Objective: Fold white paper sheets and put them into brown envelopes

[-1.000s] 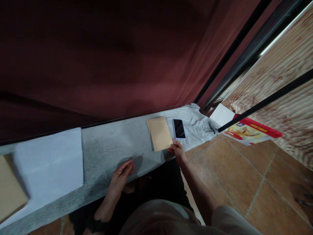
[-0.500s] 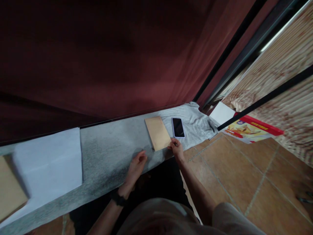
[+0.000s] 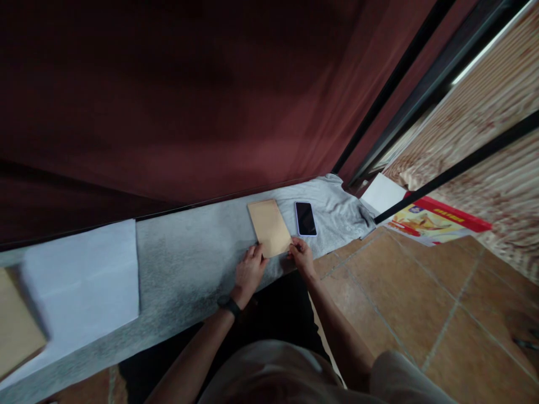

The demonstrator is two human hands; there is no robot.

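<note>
A flat tan kraft-paper envelope [image 3: 270,227] lies on the grey cloth-covered ledge [image 3: 189,247] in front of me. At its lower right corner, my right hand [image 3: 301,255] pinches the edge between thumb and fingers. My left hand [image 3: 251,266], with a dark band on the wrist, has its fingers closed at the lower left corner. Its thumb is partly hidden. Just right of the envelope lies a phone [image 3: 305,219] with a dark screen and a pale purple rim, touched by neither hand.
White paper sheets [image 3: 88,280] lie on the ledge at the left, with more tan paper [image 3: 17,325] on top. A dark red curtain [image 3: 210,123] rises behind. Right of the ledge are a black pole [image 3: 463,165], a red and yellow printed box [image 3: 438,219] and tiled floor [image 3: 391,286].
My left hand has moved right and forward, from beside the envelope onto its lower left corner. My right hand keeps its pinch on the right corner.
</note>
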